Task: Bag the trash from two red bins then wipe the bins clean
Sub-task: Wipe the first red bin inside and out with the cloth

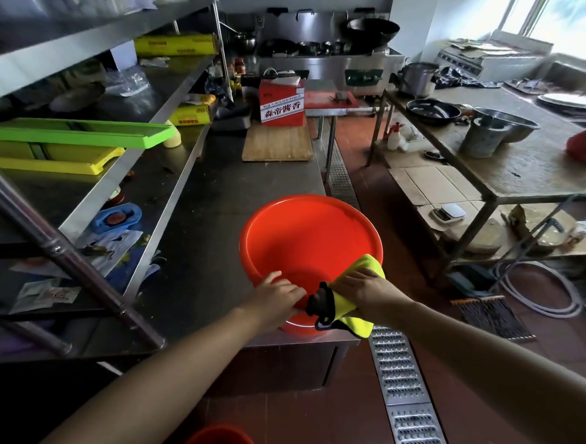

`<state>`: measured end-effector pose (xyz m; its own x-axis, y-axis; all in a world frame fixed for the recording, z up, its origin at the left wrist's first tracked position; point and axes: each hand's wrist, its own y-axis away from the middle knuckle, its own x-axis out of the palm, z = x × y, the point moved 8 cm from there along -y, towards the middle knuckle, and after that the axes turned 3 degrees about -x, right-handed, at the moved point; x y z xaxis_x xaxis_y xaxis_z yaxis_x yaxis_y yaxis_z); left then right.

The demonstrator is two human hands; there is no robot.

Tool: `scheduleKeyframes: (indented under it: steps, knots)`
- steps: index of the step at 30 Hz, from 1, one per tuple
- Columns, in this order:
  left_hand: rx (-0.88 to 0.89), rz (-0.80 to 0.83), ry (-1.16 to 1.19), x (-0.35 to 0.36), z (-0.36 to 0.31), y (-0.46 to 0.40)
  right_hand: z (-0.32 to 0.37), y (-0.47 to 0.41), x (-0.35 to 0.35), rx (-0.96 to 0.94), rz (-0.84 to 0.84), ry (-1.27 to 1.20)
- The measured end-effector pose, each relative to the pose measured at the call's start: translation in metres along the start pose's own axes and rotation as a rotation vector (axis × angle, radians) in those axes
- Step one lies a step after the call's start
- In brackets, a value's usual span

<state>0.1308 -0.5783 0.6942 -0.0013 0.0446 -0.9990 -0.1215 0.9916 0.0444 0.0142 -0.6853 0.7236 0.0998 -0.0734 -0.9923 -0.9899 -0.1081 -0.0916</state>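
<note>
**Red bin gets a wipe-down at kitchen desk**

A red bin (310, 241) stands at the near edge of a steel desk (218, 208). The left hand (277, 297) grips its near rim, fingers curled over; the right hand (364, 290) presses a yellow cloth (355, 319) against the rim. A second red bin (216, 442) sits on the floor below.

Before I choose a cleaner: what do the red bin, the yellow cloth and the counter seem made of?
Red bin: likely plastic, smooth and glossy, with soft highlights on its rim. Yellow cloth: looks like microfibre, a matte, fuzzy weave with dark stitched edging. Counter: apparently stainless steel, grey, with a dull, smudged sheen.
</note>
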Motion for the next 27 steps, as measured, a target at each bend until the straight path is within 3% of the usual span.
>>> scheduleKeyframes:
  steps: [7, 14, 22, 27]
  knots:
    - [-0.053, 0.101, -0.066, -0.015, 0.061, 0.001, -0.050, 0.011, 0.011, 0.115, 0.184, -0.021]
    - [0.015, 0.136, -0.136, -0.009, 0.020, 0.003, -0.029, 0.017, -0.001, 0.029, 0.009, 0.019]
    - [0.271, -0.023, -0.427, 0.026, -0.064, 0.040, 0.014, 0.056, 0.065, -0.056, 0.528, 0.003]
    - [0.336, -0.008, -0.426, 0.058, -0.107, 0.064, 0.052, 0.085, 0.092, -0.123, 0.684, -0.061]
